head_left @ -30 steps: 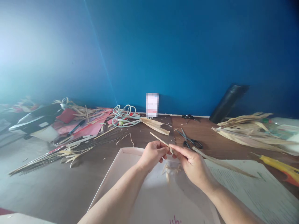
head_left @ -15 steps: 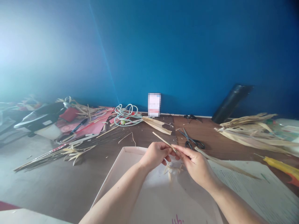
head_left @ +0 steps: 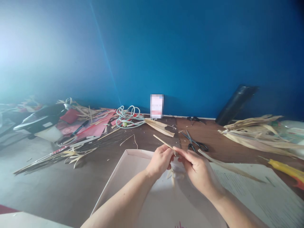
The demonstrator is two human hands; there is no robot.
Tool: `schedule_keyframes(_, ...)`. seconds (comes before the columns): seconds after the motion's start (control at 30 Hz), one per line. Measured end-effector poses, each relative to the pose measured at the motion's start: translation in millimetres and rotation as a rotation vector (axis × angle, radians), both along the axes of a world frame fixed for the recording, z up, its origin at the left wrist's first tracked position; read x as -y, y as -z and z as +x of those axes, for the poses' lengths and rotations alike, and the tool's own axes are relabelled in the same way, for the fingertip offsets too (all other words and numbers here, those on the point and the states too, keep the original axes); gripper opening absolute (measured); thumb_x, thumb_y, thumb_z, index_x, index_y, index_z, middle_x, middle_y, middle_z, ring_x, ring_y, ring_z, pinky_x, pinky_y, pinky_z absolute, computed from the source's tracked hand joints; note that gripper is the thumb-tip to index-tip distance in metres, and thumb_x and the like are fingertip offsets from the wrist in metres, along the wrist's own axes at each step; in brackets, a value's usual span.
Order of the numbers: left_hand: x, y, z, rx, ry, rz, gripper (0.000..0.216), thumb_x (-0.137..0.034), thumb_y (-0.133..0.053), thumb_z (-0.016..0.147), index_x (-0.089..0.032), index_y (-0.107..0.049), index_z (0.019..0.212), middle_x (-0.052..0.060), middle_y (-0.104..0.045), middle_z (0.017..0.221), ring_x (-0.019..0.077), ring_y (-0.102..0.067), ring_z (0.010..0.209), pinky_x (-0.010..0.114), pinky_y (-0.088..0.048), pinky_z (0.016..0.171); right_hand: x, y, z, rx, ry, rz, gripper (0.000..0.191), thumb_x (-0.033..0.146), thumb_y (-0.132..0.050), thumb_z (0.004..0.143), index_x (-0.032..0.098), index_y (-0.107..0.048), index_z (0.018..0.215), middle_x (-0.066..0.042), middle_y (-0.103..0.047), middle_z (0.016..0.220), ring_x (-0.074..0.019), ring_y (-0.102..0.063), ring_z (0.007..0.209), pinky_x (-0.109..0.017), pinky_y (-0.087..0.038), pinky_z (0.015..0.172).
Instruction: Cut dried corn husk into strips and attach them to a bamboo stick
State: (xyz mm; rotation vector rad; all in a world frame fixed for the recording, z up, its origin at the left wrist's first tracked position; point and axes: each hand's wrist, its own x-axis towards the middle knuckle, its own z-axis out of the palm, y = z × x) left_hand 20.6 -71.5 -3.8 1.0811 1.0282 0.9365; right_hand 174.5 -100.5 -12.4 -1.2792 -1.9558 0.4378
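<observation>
Both hands pinch one thin, pale stick-like strip point(head_left: 163, 140), which slants up to the left above a white box lid point(head_left: 152, 202). My left hand point(head_left: 161, 161) is closed around its middle, thumb on top. My right hand point(head_left: 193, 164) has its thumb and index finger pressed together at the lower right end; the exact grip there is partly hidden. Below the hands, a small bundle of pale husk strips point(head_left: 173, 179) lies on the lid, blurred and partly covered. Just beyond my right hand, black-handled scissors point(head_left: 193, 142) lie spread on the table.
A pale dried husk point(head_left: 160, 127) lies ahead, near a coiled light-blue cable point(head_left: 128, 118). Thin wires and strips point(head_left: 64, 155) spread at left beside pink paper point(head_left: 99, 126). Husks point(head_left: 256, 136), a printed sheet point(head_left: 256, 190) and a yellow tool point(head_left: 282, 167) are at right. A blue wall stands behind.
Both hands have shifted slightly left with the strip. My right fingers have bent more and drawn closer to my left hand at the strip's lower end.
</observation>
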Motion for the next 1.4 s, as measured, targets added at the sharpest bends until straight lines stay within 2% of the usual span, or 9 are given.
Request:
schedule_keyframes(0.1, 3, 0.6, 2, 0.014, -0.01, -0.028, 0.012, -0.025, -0.042, 0.074, -0.017, -0.049, 0.068, -0.005, -0.039, 0.053, 0.0053, -0.033, 0.043, 0.015, -0.028, 0.035, 1, -0.3, -2, -0.006, 0.013, 0.006, 0.038, 0.018, -0.042, 0.091, 0.03, -0.056, 0.124, -0.001, -0.067, 0.093, -0.0141, -0.064, 0.082, -0.024, -0.049, 0.073)
schedule_keyframes(0.27, 6, -2.8, 3, -0.05, -0.028, 0.017, 0.011, -0.024, -0.044, 0.075, -0.017, -0.05, 0.07, -0.004, -0.046, 0.055, 0.0047, -0.036, 0.041, 0.015, -0.031, 0.035, 0, -0.1, -3, -0.004, 0.049, -0.002, 0.036, 0.022, -0.042, 0.092, 0.03, -0.056, 0.124, -0.001, -0.068, 0.089, -0.014, -0.064, 0.079, -0.024, -0.049, 0.072)
schedule_keyframes(0.37, 4, -3.1, 1, -0.076, 0.013, 0.064, 0.014, -0.027, -0.045, 0.078, -0.016, -0.052, 0.073, -0.003, -0.052, 0.059, 0.0037, -0.038, 0.038, 0.015, -0.03, 0.034, -2, 2.9, -1, -0.019, 0.072, -0.012, 0.035, 0.025, -0.043, 0.092, 0.031, -0.057, 0.123, -0.001, -0.068, 0.089, -0.0144, -0.064, 0.079, -0.025, -0.05, 0.073)
schedule_keyframes(0.5, 1, -0.1, -3, -0.137, 0.098, 0.129, 0.025, -0.035, -0.046, 0.081, -0.015, -0.059, 0.088, 0.0, -0.058, 0.066, 0.0028, -0.039, 0.037, 0.015, -0.034, 0.034, -8, 5.1, 6, -0.09, 0.112, -0.033, 0.032, 0.033, -0.047, 0.09, 0.028, -0.061, 0.118, -0.003, -0.069, 0.101, -0.0173, -0.065, 0.085, -0.029, -0.051, 0.077)
schedule_keyframes(0.63, 0, 1.7, -6, -0.151, 0.154, 0.149, 0.033, -0.039, -0.051, 0.08, -0.015, -0.059, 0.1, 0.002, -0.06, 0.073, 0.0055, -0.048, 0.045, 0.015, -0.037, 0.036, -13, 0.7, 12, -0.124, 0.149, -0.088, 0.035, 0.039, -0.048, 0.088, 0.024, -0.064, 0.115, -0.005, -0.07, 0.101, -0.0197, -0.066, 0.087, -0.029, -0.053, 0.074)
schedule_keyframes(0.8, 0, 0.1, -6, -0.134, 0.137, 0.165, 0.037, -0.048, -0.05, 0.08, -0.013, -0.059, 0.091, 0.004, -0.059, 0.073, 0.0059, -0.049, 0.046, 0.014, -0.036, 0.034, -12, -5.5, 11, -0.141, 0.125, -0.138, 0.035, 0.04, -0.047, 0.088, 0.024, -0.065, 0.114, -0.003, -0.071, 0.087, -0.0168, -0.065, 0.075, -0.027, -0.053, 0.068)
schedule_keyframes(1.03, 2, -5.5, -3, -0.104, 0.107, 0.166, 0.034, -0.045, -0.049, 0.081, -0.013, -0.057, 0.075, 0.002, -0.059, 0.066, 0.0042, -0.044, 0.042, 0.015, -0.036, 0.036, -9, -7.6, 6, -0.133, 0.067, -0.153, 0.034, 0.036, -0.047, 0.088, 0.023, -0.065, 0.115, -0.002, -0.071, 0.081, -0.0159, -0.065, 0.071, -0.027, -0.054, 0.068)
schedule_keyframes(1.17, 1, -4.1, -3, -0.097, 0.113, 0.16, 0.033, -0.044, -0.053, 0.078, -0.013, -0.058, 0.074, 0.003, -0.06, 0.067, 0.0051, -0.045, 0.045, 0.015, -0.036, 0.036, -9, -6.3, 7, -0.128, 0.067, -0.155, 0.033, 0.031, -0.046, 0.088, 0.023, -0.065, 0.114, -0.003, -0.071, 0.083, -0.0162, -0.065, 0.072, -0.028, -0.054, 0.07)
schedule_keyframes(1.4, -2, 2.4, -1, -0.024, 0.057, 0.134, 0.027, -0.039, -0.054, 0.078, -0.013, -0.056, 0.071, 0.001, -0.058, 0.063, 0.0053, -0.045, 0.045, 0.017, -0.036, 0.039, -8, -10.5, 3, -0.178, 0.051, -0.187, 0.033, 0.038, -0.048, 0.088, 0.024, -0.066, 0.111, -0.001, -0.069, 0.076, -0.0157, -0.064, 0.07, -0.028, -0.053, 0.07)
